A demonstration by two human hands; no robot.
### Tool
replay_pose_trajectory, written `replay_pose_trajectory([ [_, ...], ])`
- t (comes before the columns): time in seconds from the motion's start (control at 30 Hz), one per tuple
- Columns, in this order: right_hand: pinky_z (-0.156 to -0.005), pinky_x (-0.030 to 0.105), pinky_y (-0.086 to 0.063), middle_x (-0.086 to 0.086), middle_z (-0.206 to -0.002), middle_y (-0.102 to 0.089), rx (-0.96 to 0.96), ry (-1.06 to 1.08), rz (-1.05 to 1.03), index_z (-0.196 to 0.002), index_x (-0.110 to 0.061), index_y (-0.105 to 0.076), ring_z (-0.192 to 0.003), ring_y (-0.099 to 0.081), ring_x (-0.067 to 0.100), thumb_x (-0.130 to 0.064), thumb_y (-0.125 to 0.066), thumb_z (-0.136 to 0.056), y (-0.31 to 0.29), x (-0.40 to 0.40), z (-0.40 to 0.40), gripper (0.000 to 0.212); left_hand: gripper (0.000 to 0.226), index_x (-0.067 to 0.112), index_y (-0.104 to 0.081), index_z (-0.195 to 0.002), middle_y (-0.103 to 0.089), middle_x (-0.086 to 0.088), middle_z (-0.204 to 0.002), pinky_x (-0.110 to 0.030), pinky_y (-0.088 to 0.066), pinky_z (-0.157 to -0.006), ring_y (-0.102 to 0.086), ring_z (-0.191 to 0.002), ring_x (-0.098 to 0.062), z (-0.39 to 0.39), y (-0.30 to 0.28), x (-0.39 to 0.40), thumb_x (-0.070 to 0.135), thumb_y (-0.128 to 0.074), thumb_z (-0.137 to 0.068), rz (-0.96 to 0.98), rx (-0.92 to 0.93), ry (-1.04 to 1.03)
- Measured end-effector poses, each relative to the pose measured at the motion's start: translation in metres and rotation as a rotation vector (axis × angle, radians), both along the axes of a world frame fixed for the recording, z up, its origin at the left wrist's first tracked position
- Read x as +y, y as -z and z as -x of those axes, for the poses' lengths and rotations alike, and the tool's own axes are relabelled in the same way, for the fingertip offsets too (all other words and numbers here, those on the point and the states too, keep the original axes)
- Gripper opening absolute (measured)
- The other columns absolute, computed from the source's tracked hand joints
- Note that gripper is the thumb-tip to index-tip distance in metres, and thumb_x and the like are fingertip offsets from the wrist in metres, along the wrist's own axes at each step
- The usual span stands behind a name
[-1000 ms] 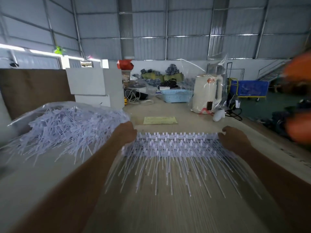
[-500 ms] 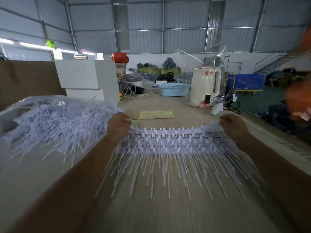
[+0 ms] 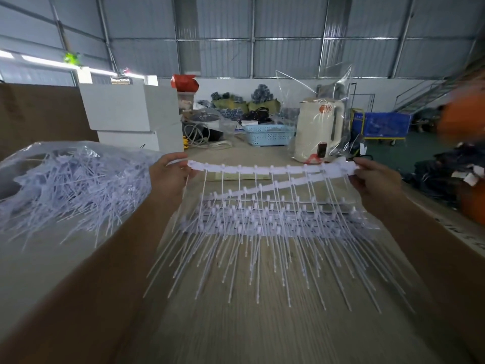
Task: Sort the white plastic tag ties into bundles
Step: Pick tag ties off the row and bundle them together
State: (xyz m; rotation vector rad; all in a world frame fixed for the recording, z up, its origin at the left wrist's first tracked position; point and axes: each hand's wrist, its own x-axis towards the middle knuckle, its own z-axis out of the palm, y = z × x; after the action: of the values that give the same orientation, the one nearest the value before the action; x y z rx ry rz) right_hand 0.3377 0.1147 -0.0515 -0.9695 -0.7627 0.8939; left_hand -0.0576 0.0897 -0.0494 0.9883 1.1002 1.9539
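- Since a second ago, both hands have lifted a strip of tag ties (image 3: 273, 169) off the stack (image 3: 275, 219).
- Left hand (image 3: 170, 174) and right hand (image 3: 372, 179) pinch its ends.
- Keep it level; a second strip (image 3: 283, 185) dangles from the right end.
- The loose pile (image 3: 73, 185) sits to the left on the table (image 3: 262, 324).

left hand (image 3: 168, 177) + right hand (image 3: 372, 179) | pinch tie strip (image 3: 270, 169) | above stack (image 3: 262, 219)

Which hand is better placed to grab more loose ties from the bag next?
Left. The left hand pinches the strip right beside the bag of loose ties; the right hand is across the table.
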Motion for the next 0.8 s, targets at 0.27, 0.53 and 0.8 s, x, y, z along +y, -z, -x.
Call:
replay_pose_trajectory([
  [0.27, -0.066, 0.019, -0.054, 0.003, -0.096, -0.070, -0.032, 0.013, 0.065, -0.101, -0.010, -0.071, -0.082, -0.065, 0.012, 0.011, -0.051, -0.093, 0.007, -0.006, -0.005, 0.030, 0.036, -0.001, -0.062, -0.119, -0.060, -0.014, -0.098, -0.024, -0.060, -0.078, -0.065, -0.086, -0.022, 0.000, -0.004, -0.004, -0.021, -0.046, -0.094, 0.044, -0.198, 0.051],
  [0.53, -0.080, 0.038, -0.047, 0.010, -0.097, -0.065, -0.545, 0.110, 0.090, -0.110, -0.009, -0.067, -0.089, -0.060, 0.024, -0.020, -0.060, -0.097, 0.007, -0.008, 0.014, 0.019, 0.042, -0.005, -0.062, -0.126, -0.056, -0.012, -0.096, -0.027, -0.056, -0.091, -0.059, -0.098, -0.025, -0.011, -0.011, -0.005, -0.021, -0.038, -0.096, 0.061, -0.179, 0.098],
  [0.8, -0.065, 0.028, -0.057, 0.002, -0.081, -0.074, -0.055, -0.184, -0.054, -0.098, -0.011, -0.066, -0.062, -0.066, 0.008, -0.014, -0.063, -0.097, -0.036, -0.030, 0.029, 0.005, 0.035, 0.001, -0.069, -0.114, -0.057, -0.015, -0.112, -0.023, -0.059, -0.083, -0.063, -0.106, -0.025, -0.010, -0.029, -0.010, -0.018, -0.046, -0.095, 0.014, -0.221, 0.008],
])
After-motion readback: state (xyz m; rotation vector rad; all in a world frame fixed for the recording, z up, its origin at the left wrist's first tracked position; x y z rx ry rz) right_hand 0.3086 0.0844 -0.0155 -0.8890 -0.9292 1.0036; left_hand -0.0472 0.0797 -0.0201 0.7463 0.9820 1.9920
